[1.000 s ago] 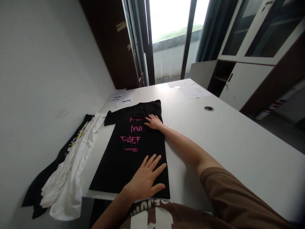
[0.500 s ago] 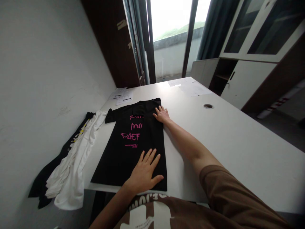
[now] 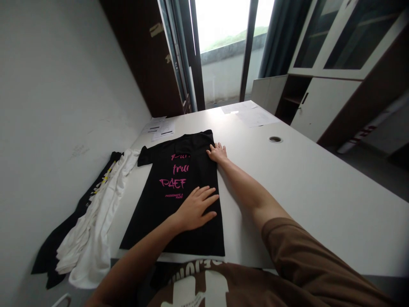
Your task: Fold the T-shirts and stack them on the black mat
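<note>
A black T-shirt (image 3: pixel 150 221) with pink lettering lies on the white table, its right side folded over so that part of the print is covered. One short sleeve sticks out at the left. My left hand (image 3: pixel 196 209) rests flat on the lower right part of the shirt, fingers spread. At the shirt's upper right edge, by the folded shoulder, lies my right hand (image 3: pixel 217 152), fingers apart and touching the fabric. Neither hand grips anything.
White and black garments (image 3: pixel 102 217) hang over the table's left edge beside the wall. Papers (image 3: pixel 163 128) lie at the far left corner, more sheets (image 3: pixel 255 116) at the far end. A round cable hole (image 3: pixel 275 139) is set in the white table (image 3: pixel 306 204). Cabinets (image 3: pixel 335 102) stand beyond on the right.
My left hand has slid up the shirt, away from me, and its fingers now point more to the right. My right hand stays near the shoulder edge. The view has shifted slightly.
</note>
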